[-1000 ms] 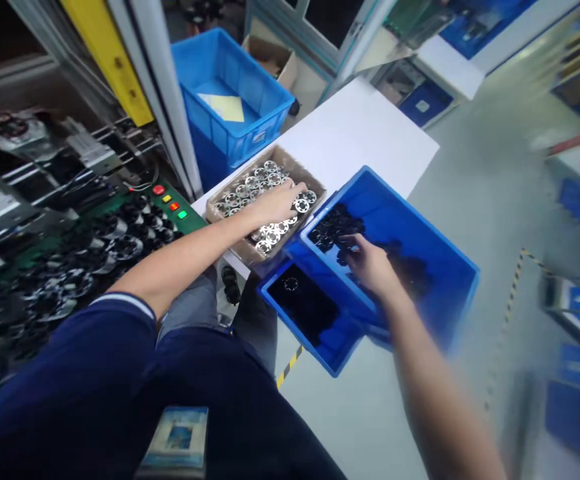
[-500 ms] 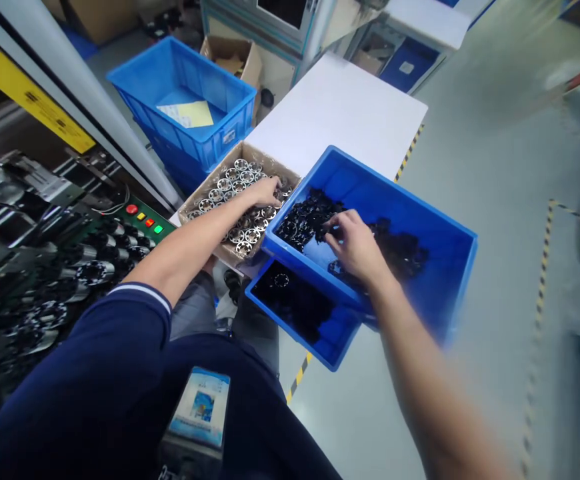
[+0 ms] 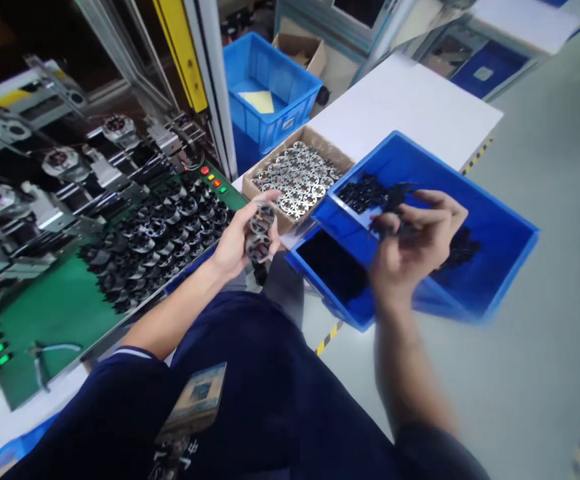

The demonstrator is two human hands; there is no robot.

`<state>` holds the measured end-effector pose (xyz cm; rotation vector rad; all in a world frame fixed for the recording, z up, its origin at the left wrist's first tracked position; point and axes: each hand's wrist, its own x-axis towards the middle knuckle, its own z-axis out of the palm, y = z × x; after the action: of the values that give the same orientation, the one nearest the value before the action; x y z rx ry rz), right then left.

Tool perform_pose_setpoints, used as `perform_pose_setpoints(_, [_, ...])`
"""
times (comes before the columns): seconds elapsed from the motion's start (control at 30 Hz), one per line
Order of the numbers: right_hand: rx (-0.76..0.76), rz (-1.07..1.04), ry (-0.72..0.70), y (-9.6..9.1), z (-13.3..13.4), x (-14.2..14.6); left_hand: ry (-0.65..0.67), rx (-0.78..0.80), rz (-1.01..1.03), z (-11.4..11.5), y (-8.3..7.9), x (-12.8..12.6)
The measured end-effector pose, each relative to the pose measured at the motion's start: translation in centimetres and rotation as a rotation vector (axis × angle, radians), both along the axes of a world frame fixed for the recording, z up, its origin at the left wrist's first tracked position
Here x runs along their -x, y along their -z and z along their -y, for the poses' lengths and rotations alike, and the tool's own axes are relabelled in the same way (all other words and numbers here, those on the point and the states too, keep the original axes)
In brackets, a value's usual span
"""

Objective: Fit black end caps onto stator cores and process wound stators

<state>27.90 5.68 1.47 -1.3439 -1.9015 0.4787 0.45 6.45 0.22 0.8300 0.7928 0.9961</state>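
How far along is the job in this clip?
Done: black-and-silver parts stand in rows on the green surface. In hand: the left hand holds stacked rings; the right hand grips black pieces. Left: silver rings fill the cardboard box; black pieces lie in the blue crate.

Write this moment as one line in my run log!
left hand: metal rings | right hand: black parts | above: blue crate

light: bright, even indoor | shadows: soft, faint | blur: right hand [image 3: 410, 253] | edges: bowed
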Motion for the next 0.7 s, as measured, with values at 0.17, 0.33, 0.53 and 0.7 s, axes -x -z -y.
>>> perform_pose_setpoints(0.17, [0.0, -0.161, -0.112, -1.6, 6.0, 9.1, -0.047, -0.025, -0.119, 6.7, -3.2, 2.4])
perform_pose_setpoints(0.33, [-0.228, -0.263, -0.15, -2.6, 10.2, 13.9, -0.037, -0.223, -0.295, 9.5, -3.5, 5.3])
perform_pose_setpoints(0.53, [-0.231, -0.342, -0.18, -2.7, 10.9, 16.1, -0.038, -0.274, -0.206, 11.2, -3.2, 8.0])
perform_pose_setpoints(0.7, [-0.235, -0.338, -0.207, -3.2, 11.2, 17.2, -0.039, -0.28, -0.276, 12.3, -3.1, 9.4])
